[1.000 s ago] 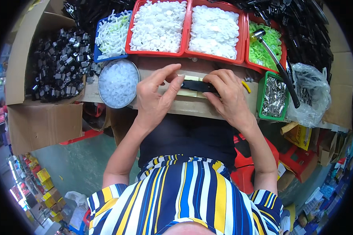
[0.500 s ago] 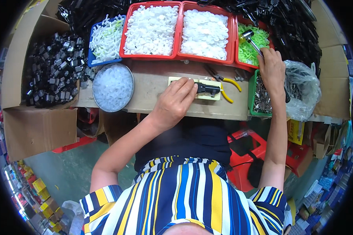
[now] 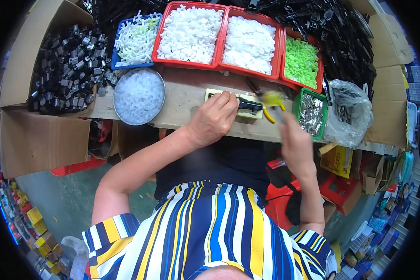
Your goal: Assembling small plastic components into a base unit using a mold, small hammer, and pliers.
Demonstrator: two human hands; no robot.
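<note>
My left hand (image 3: 213, 120) has its fingers curled down on a black plastic part (image 3: 251, 106), pressing it into a pale yellow block-shaped fixture (image 3: 254, 115) on the bench. My right hand (image 3: 296, 144), smeared by motion, grips a small hammer (image 3: 272, 98). The hammer's yellowish head is blurred too, and hangs just right of the fixture, over the pliers. Those pliers (image 3: 269, 115) have yellow handles and lie beside the fixture, partly hidden by the hammer.
Red trays of white pieces (image 3: 191, 35) and green pieces (image 3: 301, 58) line the back. A blue tray (image 3: 121, 42) and a round bowl (image 3: 163, 95) stand left. A green bin (image 3: 318, 136) of metal pieces and a plastic bag (image 3: 354, 128) sit right. Cartons flank both sides.
My right hand has brought the hammer from above the green pieces down and left, toward the fixture. My left hand stays on the black part. The whole view has shifted slightly.
</note>
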